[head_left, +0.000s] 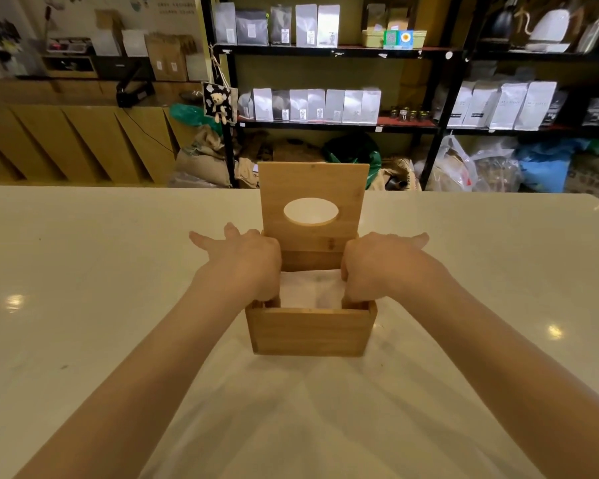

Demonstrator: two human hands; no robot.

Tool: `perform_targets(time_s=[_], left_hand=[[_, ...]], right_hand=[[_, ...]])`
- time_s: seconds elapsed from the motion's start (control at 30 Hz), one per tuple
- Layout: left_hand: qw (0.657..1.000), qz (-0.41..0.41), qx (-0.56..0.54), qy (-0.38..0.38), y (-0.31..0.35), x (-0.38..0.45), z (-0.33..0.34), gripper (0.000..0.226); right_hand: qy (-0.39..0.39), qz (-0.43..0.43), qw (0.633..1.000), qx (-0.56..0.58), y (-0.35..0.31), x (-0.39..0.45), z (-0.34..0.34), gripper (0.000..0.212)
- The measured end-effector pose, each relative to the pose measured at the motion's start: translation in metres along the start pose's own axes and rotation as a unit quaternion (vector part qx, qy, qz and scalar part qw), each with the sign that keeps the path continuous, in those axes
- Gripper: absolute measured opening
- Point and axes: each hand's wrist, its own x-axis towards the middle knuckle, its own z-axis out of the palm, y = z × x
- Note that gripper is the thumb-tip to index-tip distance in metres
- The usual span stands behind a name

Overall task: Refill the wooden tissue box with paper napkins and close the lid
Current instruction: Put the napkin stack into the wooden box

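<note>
Here's the wooden tissue box, a plain light-wood square box sitting near the middle of the pale glossy surface. Its lid stands straight up at the far edge, an oval opening cut through its centre, the grain running across. Inside, a stack of white paper napkins fills the box, lying below the rim, slightly rumpled on top.

Both hands are in there now. The left hand reaches down along the left inner wall, some fingers tucked inside against the napkins, while its other fingers splay outward over the surface. The right hand mirrors it on the right side, some fingers dipped inside at the napkins' edge, the rest spread away to the right. Neither hand is closed around anything; they press and tuck.

Bare forearms run in from the bottom corners. Behind the surface, black shelves hold rows of silver and white pouches.
</note>
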Motion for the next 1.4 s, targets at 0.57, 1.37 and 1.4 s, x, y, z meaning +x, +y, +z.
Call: perform_targets(time_s=[0.57,1.37,1.4], left_hand=[[1.000,0.010,-0.025,0.006,-0.001,0.009,0.004,0.054],[0.994,0.036,-0.027,0.101,-0.002,0.007,0.008,0.030],[0.995,0.038,-0.019,0.091,-0.003,0.007,0.007,0.031]], right_hand=[[0.077,0.015,0.997,0.019,0.001,0.012,0.012,0.031],[0.080,0.000,0.991,0.104,0.002,0.011,0.004,0.035],[0.076,0.000,0.993,0.089,0.002,0.010,0.004,0.033]])
